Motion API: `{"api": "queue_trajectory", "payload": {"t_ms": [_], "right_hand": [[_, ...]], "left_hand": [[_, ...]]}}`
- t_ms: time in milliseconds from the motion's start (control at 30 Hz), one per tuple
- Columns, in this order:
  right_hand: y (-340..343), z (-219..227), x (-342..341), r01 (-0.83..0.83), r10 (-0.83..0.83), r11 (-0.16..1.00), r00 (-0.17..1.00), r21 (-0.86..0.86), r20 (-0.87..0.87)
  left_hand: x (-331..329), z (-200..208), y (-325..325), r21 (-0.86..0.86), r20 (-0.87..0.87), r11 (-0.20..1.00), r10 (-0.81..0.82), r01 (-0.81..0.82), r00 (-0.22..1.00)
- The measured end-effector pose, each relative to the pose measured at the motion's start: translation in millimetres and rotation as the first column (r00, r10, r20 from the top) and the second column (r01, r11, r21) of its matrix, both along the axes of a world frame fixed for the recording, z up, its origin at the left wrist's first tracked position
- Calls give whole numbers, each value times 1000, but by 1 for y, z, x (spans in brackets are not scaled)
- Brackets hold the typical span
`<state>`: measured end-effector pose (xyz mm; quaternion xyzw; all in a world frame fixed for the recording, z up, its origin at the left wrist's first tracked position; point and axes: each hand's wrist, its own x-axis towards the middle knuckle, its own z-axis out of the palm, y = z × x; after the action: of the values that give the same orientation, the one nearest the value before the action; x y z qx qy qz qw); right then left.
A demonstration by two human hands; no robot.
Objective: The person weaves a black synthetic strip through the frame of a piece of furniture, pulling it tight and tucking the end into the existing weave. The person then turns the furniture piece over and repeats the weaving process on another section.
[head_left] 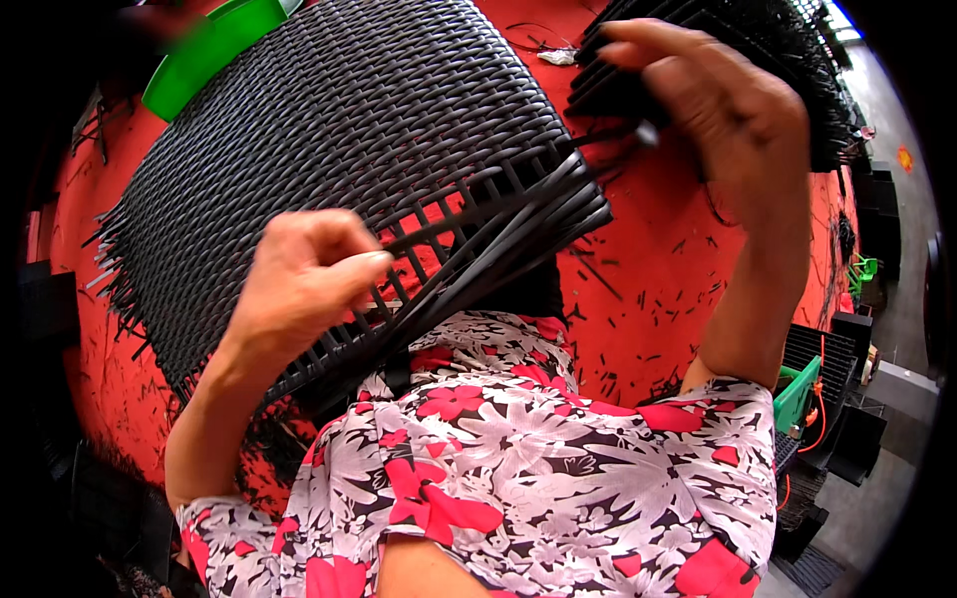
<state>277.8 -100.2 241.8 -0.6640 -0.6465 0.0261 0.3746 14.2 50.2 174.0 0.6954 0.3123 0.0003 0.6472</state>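
A sheet of woven black wicker strips (339,100) slants across in front of me, densely woven at the far side. Along its near right edge run open gaps and a loose bundle of black strips (488,244). My left hand (309,269) is closed at this edge, thumb and forefinger pinched on a black strip that runs right across the gaps. My right hand (733,100) is raised right of the sheet, its fingers part-bent, apart and partly blurred; I see nothing clearly held in them. Below them is a blurred dark piece with a pale tip (646,135).
Short black offcuts (658,309) litter the red floor covering (618,349). A stack of dark ribbed pieces (797,60) stands beyond my right hand. At the far left is a green plastic object (209,55). Another green item with an orange cord (797,404) lies right of my elbow.
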Motion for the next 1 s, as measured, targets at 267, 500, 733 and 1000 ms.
{"api": "queue_trajectory", "payload": {"t_ms": [267,500,733,1000], "right_hand": [[-20,-17,-9,-104,134,909,990,-403,46],[-62,-33,68,410,-147,889,679,-206,719],[-15,-78,-60,-294,344,864,938,-409,53],[-53,-58,5,-19,103,869,984,-494,143]], "left_hand": [[24,-3,-6,-354,142,927,-75,122,987],[-16,-36,8,-162,-54,987,-25,16,998],[28,-24,-31,215,216,964,-205,158,955],[-5,-60,-9,55,44,989,-140,138,989]]}}
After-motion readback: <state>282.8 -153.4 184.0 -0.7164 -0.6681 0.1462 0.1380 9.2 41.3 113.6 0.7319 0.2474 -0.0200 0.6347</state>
